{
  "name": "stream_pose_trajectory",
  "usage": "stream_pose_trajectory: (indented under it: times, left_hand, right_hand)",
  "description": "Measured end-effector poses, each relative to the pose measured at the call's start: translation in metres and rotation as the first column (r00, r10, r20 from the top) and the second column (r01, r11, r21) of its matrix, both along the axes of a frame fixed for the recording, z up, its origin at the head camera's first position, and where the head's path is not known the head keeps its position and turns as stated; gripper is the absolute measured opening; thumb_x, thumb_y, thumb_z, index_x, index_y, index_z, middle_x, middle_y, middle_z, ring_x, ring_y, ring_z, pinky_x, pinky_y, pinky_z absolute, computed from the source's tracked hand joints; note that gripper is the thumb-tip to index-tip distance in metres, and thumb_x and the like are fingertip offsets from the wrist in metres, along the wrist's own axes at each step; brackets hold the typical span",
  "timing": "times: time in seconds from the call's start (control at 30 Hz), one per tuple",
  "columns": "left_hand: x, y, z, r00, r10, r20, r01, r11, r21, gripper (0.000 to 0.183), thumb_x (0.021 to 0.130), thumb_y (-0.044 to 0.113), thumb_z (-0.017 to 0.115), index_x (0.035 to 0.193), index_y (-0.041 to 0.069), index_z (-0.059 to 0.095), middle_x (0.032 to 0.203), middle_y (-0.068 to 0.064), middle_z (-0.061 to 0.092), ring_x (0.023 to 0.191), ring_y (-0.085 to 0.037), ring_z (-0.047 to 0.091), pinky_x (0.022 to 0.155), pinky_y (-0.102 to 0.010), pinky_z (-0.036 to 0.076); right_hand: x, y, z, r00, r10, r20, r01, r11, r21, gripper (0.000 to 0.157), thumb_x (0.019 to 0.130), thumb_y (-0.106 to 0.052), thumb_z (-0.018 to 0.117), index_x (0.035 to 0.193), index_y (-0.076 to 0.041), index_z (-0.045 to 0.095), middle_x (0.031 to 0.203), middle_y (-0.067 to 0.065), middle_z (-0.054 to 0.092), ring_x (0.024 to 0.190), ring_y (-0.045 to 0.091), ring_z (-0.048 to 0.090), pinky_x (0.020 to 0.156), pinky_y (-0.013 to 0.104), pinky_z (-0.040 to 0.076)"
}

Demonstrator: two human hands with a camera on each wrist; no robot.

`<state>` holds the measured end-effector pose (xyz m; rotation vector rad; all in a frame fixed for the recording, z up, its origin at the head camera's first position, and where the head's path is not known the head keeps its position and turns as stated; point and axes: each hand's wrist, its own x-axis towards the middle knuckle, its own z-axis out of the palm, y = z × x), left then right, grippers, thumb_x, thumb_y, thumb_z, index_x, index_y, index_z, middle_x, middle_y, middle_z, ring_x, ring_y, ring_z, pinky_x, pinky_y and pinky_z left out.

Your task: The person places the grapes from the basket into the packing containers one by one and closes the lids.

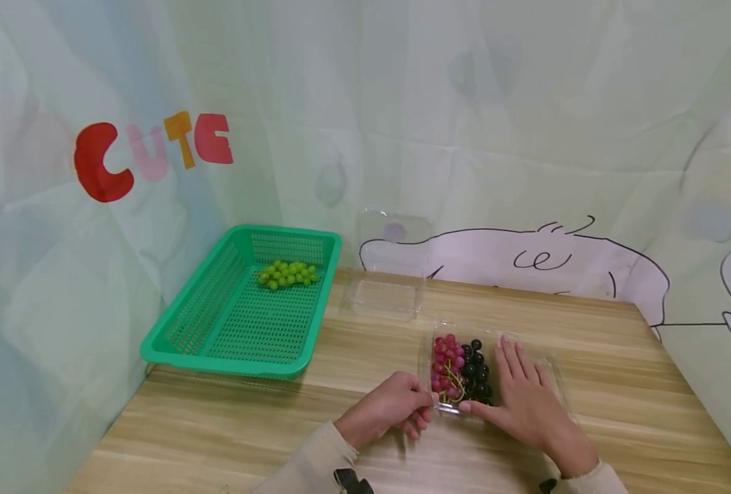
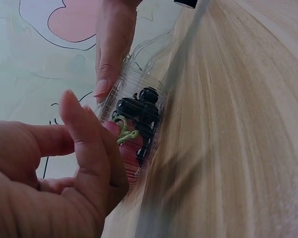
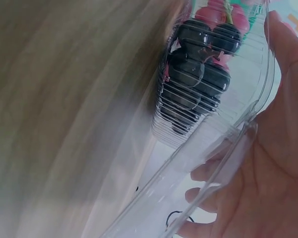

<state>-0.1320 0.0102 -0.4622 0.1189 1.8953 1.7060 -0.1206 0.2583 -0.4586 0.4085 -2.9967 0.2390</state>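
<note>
A clear plastic clamshell box [image 1: 448,409] lies on the table in front of me. Red grapes [image 1: 444,357] with green stems fill its left side, and black grapes [image 1: 479,374] sit beside them. At the box's near left corner my left hand [image 1: 393,406] pinches the rim, its other fingers curled below. My right hand [image 1: 526,394] lies across the box's right side with straight fingers, the thumb at the near rim. In the right wrist view, the clear lid [image 3: 188,171] folds outward from the box, and the right fingers show behind it.
To the left stands a green plastic basket [image 1: 319,326] holding a bunch of green grapes [image 1: 288,274]. Another clear clamshell box [image 1: 382,296] stands behind, its lid raised. A printed curtain [image 1: 353,137] hangs along the back and left of the wooden table [image 1: 230,425].
</note>
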Motion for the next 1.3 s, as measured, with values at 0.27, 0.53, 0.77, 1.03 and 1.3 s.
stream_pose_trajectory:
  times: [0.27, 0.53, 0.77, 1.03, 1.3]
  left_hand:
    - [-0.0003, -0.0006, 0.0004, 1.0, -0.006, 0.001, 0.006, 1.0, 0.001, 0.02, 0.099, 0.01, 0.063, 0.084, -0.002, 0.062, 0.067, -0.006, 0.06, 0.054, -0.013, 0.054, 0.043, -0.02, 0.05]
    - [0.0005, -0.0002, 0.0007, 1.0, -0.001, -0.006, 0.001, 1.0, 0.007, 0.02, 0.099, 0.01, 0.063, 0.08, 0.001, 0.06, 0.066, -0.005, 0.059, 0.053, -0.012, 0.054, 0.042, -0.02, 0.049]
    - [0.0006, -0.0002, 0.0008, 1.0, -0.003, 0.0, 0.003, 1.0, 0.005, 0.019, 0.099, 0.01, 0.063, 0.082, 0.001, 0.061, 0.067, -0.005, 0.059, 0.053, -0.012, 0.054, 0.042, -0.02, 0.049]
    - [-0.0003, -0.0011, 0.0018, 1.0, -0.006, -0.001, 0.006, 1.0, 0.003, 0.022, 0.1, 0.01, 0.061, 0.08, 0.003, 0.06, 0.068, -0.006, 0.06, 0.055, -0.013, 0.054, 0.042, -0.02, 0.049]
    - [0.0002, -0.0013, 0.0017, 1.0, -0.008, 0.007, 0.008, 1.0, 0.018, 0.022, 0.1, 0.01, 0.061, 0.079, 0.004, 0.059, 0.067, -0.005, 0.059, 0.054, -0.012, 0.054, 0.042, -0.019, 0.048]
  right_hand:
    - [0.0019, -0.0016, -0.0025, 1.0, -0.018, -0.016, 0.019, 1.0, 0.005, 0.117, 0.084, -0.081, 0.055, 0.157, 0.004, 0.026, 0.165, 0.023, 0.022, 0.152, 0.044, 0.021, 0.113, 0.069, 0.028]
    - [0.0029, -0.0014, -0.0022, 0.997, -0.029, -0.065, 0.029, 1.0, 0.009, 0.106, 0.087, -0.079, 0.053, 0.154, 0.002, 0.036, 0.162, 0.021, 0.032, 0.149, 0.043, 0.029, 0.113, 0.067, 0.031]
    - [0.0033, -0.0013, -0.0013, 0.988, -0.061, -0.141, 0.048, 0.994, -0.094, 0.082, 0.094, -0.064, 0.059, 0.145, 0.0, 0.052, 0.15, 0.022, 0.049, 0.135, 0.045, 0.048, 0.107, 0.063, 0.041]
    - [0.0059, 0.0002, 0.0035, 0.951, -0.135, -0.279, 0.082, 0.978, -0.194, 0.049, 0.093, -0.04, 0.071, 0.126, -0.004, 0.068, 0.129, 0.016, 0.066, 0.11, 0.04, 0.065, 0.077, 0.057, 0.058]
    - [0.0061, 0.0061, 0.0071, 0.963, -0.172, -0.209, 0.123, 0.966, -0.228, 0.041, 0.093, -0.034, 0.073, 0.121, -0.004, 0.07, 0.118, 0.019, 0.069, 0.094, 0.035, 0.07, 0.058, 0.045, 0.058]
